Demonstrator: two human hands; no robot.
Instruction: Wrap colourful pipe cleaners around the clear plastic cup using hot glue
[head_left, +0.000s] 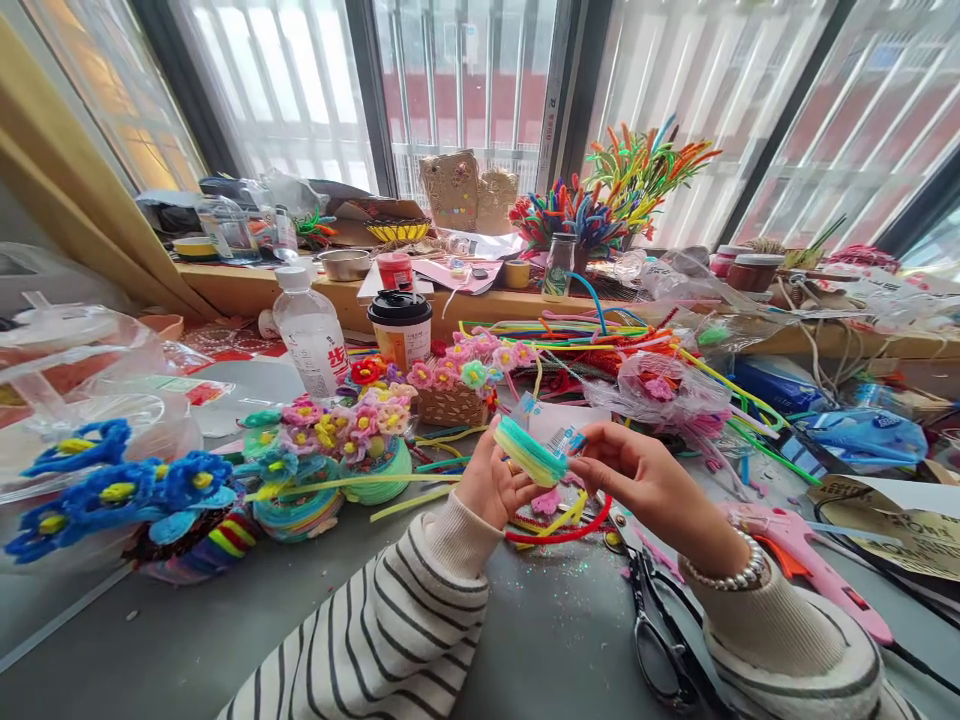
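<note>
A round coil of pipe cleaners point(529, 452), green over pale yellow, is held up above the desk between my hands. My left hand point(481, 488) supports it from the left and below, palm up, with its fingers partly curled under it. At the coil's right edge, my right hand point(637, 472) pinches with thumb and fingers. A clear piece with a blue and white printed label point(564, 440) shows behind the coil, close to my right fingertips. Below lie a red pipe cleaner point(566, 536) and several yellow ones. Black-handled scissors point(664, 640) rest near my right wrist.
A pink glue gun point(810, 565) lies at right. Blue flowers point(150, 480) and other fuzzy flower pots stand at left. Behind are a water bottle point(311, 335), a lidded cup point(400, 325), a flower basket point(450, 402) and piled pipe cleaners point(570, 345). Glitter dots the desk.
</note>
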